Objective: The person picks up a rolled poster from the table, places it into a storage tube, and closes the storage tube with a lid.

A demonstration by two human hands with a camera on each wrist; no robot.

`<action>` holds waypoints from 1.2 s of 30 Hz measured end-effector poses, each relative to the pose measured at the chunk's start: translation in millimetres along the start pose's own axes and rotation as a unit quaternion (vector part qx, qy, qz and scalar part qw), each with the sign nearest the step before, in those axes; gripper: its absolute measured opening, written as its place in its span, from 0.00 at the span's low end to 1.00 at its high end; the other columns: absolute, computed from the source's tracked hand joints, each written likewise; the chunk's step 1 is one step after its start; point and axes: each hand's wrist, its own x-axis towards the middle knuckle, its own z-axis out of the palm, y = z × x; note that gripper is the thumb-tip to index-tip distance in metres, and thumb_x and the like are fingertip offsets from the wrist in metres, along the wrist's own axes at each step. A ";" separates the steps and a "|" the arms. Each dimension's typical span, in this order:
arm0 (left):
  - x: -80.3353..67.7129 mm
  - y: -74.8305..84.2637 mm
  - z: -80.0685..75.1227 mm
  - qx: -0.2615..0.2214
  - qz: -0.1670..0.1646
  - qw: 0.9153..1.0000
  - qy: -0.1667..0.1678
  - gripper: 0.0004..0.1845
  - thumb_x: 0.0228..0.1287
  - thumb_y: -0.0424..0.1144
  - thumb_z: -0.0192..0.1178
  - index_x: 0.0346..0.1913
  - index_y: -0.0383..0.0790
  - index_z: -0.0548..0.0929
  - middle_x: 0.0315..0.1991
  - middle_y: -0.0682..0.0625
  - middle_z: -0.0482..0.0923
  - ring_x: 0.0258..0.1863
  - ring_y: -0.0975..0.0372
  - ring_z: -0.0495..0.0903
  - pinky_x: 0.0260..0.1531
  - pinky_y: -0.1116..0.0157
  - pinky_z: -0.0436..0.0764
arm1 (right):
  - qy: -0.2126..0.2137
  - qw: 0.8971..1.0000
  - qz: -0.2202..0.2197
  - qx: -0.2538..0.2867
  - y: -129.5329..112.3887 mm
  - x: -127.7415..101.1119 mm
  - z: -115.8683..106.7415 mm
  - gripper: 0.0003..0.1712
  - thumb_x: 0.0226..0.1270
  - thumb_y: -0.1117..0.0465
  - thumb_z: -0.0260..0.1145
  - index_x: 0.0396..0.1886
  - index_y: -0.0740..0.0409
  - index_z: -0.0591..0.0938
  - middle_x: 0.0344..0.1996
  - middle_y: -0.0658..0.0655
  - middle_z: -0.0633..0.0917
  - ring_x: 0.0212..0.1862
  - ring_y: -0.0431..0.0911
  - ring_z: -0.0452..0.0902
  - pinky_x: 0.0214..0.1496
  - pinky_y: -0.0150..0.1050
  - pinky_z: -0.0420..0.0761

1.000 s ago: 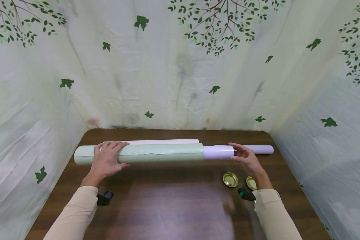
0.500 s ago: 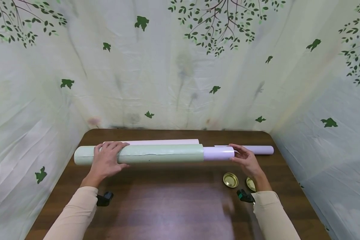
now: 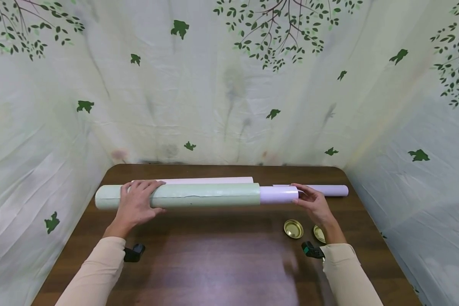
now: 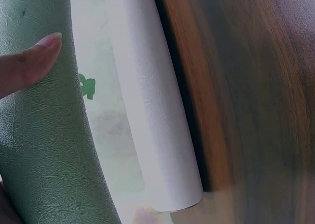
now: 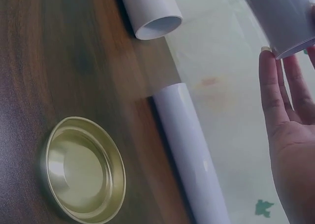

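My left hand (image 3: 135, 204) grips a long pale green tube (image 3: 206, 195) near its left end. In the left wrist view the thumb (image 4: 39, 61) lies across the tube's textured surface. From the green tube's right end sticks a glossy lilac tube (image 3: 278, 195) of narrower width. The right hand (image 3: 316, 208) holds that lilac tube by its outer end, fingertips and thumb on opposite sides of the rim. Both tubes are held level, raised above the brown table (image 3: 214, 263). The rest of the lilac tube is hidden inside the green one.
Behind the green tube a white tube (image 3: 210, 180) lies on the table; its hollow end shows in the right wrist view. Another lilac tube (image 3: 329, 191) lies at the back right. Two shallow gold-coloured round lids (image 3: 293, 229) sit near the right forearm. Leaf-printed cloth walls surround the table.
Hardly anything differs. The right hand's wrist has dropped slightly and its thumb sits a little further along the lilac tube's end; the left hand keeps its place.
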 end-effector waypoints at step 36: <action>-0.4 1.7 1.7 0.003 -0.009 1.000 -0.013 0.41 0.34 0.45 0.80 0.58 0.43 0.77 0.52 0.41 0.78 0.54 0.42 0.69 0.56 0.38 0.55 | 0.054 0.998 0.014 -0.038 4.0 3.3 25.0 0.24 0.57 0.82 0.63 0.55 0.69 0.77 0.47 0.50 0.83 0.48 0.42 0.79 0.46 0.33 0.81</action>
